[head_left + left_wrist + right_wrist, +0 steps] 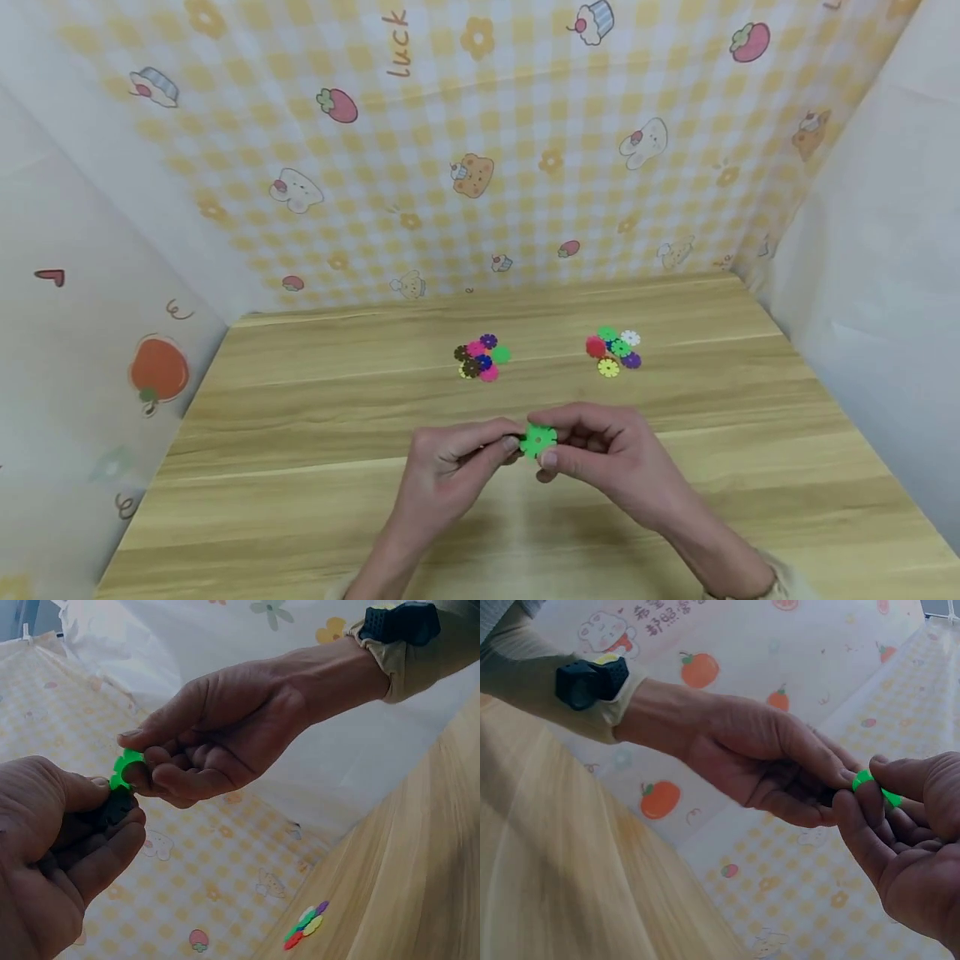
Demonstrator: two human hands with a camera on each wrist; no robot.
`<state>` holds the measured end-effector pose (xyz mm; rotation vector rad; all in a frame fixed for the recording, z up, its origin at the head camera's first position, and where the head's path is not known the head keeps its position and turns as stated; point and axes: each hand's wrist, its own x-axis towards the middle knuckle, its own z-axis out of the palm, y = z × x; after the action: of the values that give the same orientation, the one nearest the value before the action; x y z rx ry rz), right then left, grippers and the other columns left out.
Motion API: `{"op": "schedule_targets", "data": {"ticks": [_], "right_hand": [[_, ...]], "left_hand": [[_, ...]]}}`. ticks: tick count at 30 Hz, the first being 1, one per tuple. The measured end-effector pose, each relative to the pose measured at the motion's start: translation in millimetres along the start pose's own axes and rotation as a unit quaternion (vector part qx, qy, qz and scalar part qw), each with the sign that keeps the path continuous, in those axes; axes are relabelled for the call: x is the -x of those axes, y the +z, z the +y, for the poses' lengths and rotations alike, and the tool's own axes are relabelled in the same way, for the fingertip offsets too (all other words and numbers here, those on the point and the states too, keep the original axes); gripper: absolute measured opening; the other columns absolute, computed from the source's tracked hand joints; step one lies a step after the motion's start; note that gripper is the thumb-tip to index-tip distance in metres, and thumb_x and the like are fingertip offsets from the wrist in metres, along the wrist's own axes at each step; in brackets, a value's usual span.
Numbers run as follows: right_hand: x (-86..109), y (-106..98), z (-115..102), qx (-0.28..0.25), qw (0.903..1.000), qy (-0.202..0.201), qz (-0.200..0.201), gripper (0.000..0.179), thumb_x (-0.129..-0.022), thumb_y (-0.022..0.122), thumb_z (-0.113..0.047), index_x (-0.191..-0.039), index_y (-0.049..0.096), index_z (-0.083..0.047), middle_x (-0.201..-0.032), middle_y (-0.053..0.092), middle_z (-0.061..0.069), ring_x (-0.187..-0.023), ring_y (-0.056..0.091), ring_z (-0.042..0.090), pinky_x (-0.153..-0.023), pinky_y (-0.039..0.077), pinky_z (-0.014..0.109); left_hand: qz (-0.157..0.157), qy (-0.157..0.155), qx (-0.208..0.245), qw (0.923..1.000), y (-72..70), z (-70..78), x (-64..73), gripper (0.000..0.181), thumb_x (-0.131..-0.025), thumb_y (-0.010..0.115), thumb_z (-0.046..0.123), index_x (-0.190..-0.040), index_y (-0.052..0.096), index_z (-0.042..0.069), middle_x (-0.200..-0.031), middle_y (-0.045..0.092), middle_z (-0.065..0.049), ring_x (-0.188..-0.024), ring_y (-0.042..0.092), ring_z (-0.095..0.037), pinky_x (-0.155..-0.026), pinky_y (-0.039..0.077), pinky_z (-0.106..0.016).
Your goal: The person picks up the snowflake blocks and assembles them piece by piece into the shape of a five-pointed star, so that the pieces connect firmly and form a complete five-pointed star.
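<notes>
A green notched plastic disc [538, 440] with a small centre hole is pinched between the thumb and fingers of my right hand [618, 450]. My left hand [453, 471] meets it from the other side, its thumb and fingers holding a dark notched disc [116, 808] that touches the green one's edge. Whether the two discs are slotted together I cannot tell, as fingers hide much of the dark one. Both hands are above the wooden table in the head view. In the right wrist view, fingers cover most of the green disc [862, 778].
Farther back on the wooden table [315, 392] lie two loose piles of coloured notched discs: a left pile [483, 362] and a right pile [608, 367]. A yellow checked cloth [510, 100] hangs behind, with pale cloth walls at both sides.
</notes>
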<state>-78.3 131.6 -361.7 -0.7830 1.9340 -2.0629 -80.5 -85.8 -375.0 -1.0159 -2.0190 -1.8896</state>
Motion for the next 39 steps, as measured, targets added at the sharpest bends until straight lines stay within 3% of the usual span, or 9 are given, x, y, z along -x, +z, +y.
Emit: {"op": "schedule_targets", "data": {"ticks": [4, 6, 11, 15, 27, 32, 34, 35, 39], "right_hand": [[1.8, -2.5, -5.0, 0.07, 0.9975, 0.001, 0.007, 0.032, -0.09, 0.065, -0.002, -0.122, 0.065, -0.005, -0.092, 0.071, 0.008, -0.067, 0.065, 0.018, -0.06, 0.058, 0.032], [2.2, -3.6, -6.5, 0.084, 0.9964, -0.003, 0.002, 0.033, -0.09, 0.066, -0.002, -0.122, 0.065, -0.008, -0.095, 0.071, 0.007, -0.067, 0.063, 0.017, -0.056, 0.056, 0.03], [0.2, -2.6, -7.2, 0.082, 0.9966, -0.008, -0.008, 0.034, -0.089, 0.066, -0.002, -0.122, 0.065, -0.01, -0.102, 0.071, 0.007, -0.069, 0.062, 0.014, -0.053, 0.054, 0.027], [-0.9, 0.6, -4.0, 0.059, 0.9979, -0.023, -0.011, 0.034, -0.09, 0.065, 0.0, -0.123, 0.064, -0.005, -0.093, 0.07, 0.007, -0.067, 0.061, 0.012, -0.053, 0.054, 0.028], [0.0, 3.2, 24.5, 0.032, 0.9995, -0.004, 0.001, 0.035, -0.093, 0.064, -0.005, -0.128, 0.061, -0.004, -0.095, 0.068, 0.017, -0.071, 0.064, 0.013, -0.059, 0.059, 0.033], [0.4, -9.8, 51.5, 0.105, 0.9925, 0.009, 0.062, 0.046, -0.093, 0.065, -0.013, -0.137, 0.053, -0.009, -0.107, 0.068, 0.014, -0.085, 0.066, 0.017, -0.071, 0.06, 0.033], [-0.7, -28.0, 68.7, 0.201, 0.9712, -0.01, 0.128, 0.05, -0.092, 0.067, -0.019, -0.138, 0.052, -0.01, -0.114, 0.066, 0.012, -0.096, 0.065, 0.021, -0.079, 0.058, 0.037], [-1.8, -39.6, 78.5, 0.266, 0.95, -0.013, 0.162, 0.05, -0.091, 0.069, -0.024, -0.137, 0.053, -0.01, -0.118, 0.065, 0.013, -0.103, 0.062, 0.024, -0.083, 0.057, 0.042], [-2.3, -89.3, 117.1, 0.504, 0.8259, 0.033, 0.25, 0.058, -0.088, 0.068, -0.042, -0.135, 0.056, -0.011, -0.139, 0.047, 0.023, -0.124, 0.043, 0.045, -0.093, 0.04, 0.068]], "left_hand": [[-0.013, -0.061, 0.046, 0.997, 3.5, -0.4, 2.4, 0.019, -0.096, 0.056, 0.0, -0.109, 0.07, -0.001, -0.1, 0.073, -0.012, -0.084, 0.068, -0.014, -0.073, 0.061, -0.036], [-0.024, -0.062, 0.036, 0.9971, 2.9, 0.8, 3.0, 0.021, -0.097, 0.054, 0.001, -0.112, 0.069, 0.0, -0.109, 0.071, -0.012, -0.09, 0.069, -0.014, -0.076, 0.061, -0.035], [-0.034, 0.033, -0.02, 0.9987, 0.2, 2.1, 0.9, 0.024, -0.094, 0.052, -0.01, -0.111, 0.067, -0.003, -0.108, 0.071, -0.015, -0.089, 0.07, -0.019, -0.075, 0.061, -0.032], [-0.027, 0.055, -0.024, 0.9978, 0.7, 0.7, 0.5, 0.025, -0.093, 0.052, -0.013, -0.108, 0.068, -0.002, -0.099, 0.072, -0.014, -0.083, 0.069, -0.017, -0.071, 0.061, -0.031], [-0.022, -0.043, -0.053, 0.9974, 0.2, -12.0, 10.8, 0.023, -0.096, 0.054, -0.004, -0.108, 0.07, 0.007, -0.104, 0.072, -0.007, -0.088, 0.07, -0.016, -0.073, 0.061, -0.031], [0.035, -0.115, -0.119, 0.9856, -4.5, -19.3, 19.5, 0.025, -0.095, 0.057, 0.0, -0.107, 0.071, 0.017, -0.104, 0.073, 0.001, -0.085, 0.071, -0.013, -0.069, 0.061, -0.027], [0.068, -0.121, -0.148, 0.9793, -6.5, -23.1, 21.9, 0.027, -0.094, 0.059, 0.0, -0.106, 0.072, 0.02, -0.102, 0.073, 0.004, -0.084, 0.071, -0.012, -0.069, 0.06, -0.025], [0.08, -0.111, -0.165, 0.9767, -7.4, -25.2, 22.4, 0.027, -0.093, 0.06, -0.002, -0.106, 0.072, 0.019, -0.101, 0.073, 0.004, -0.084, 0.071, -0.013, -0.069, 0.06, -0.024], [0.109, -0.043, -0.235, 0.9648, -9.4, -33.9, 22.5, 0.027, -0.089, 0.063, -0.007, -0.103, 0.073, 0.014, -0.097, 0.074, 0.001, -0.083, 0.072, -0.014, -0.07, 0.058, -0.018]]}}
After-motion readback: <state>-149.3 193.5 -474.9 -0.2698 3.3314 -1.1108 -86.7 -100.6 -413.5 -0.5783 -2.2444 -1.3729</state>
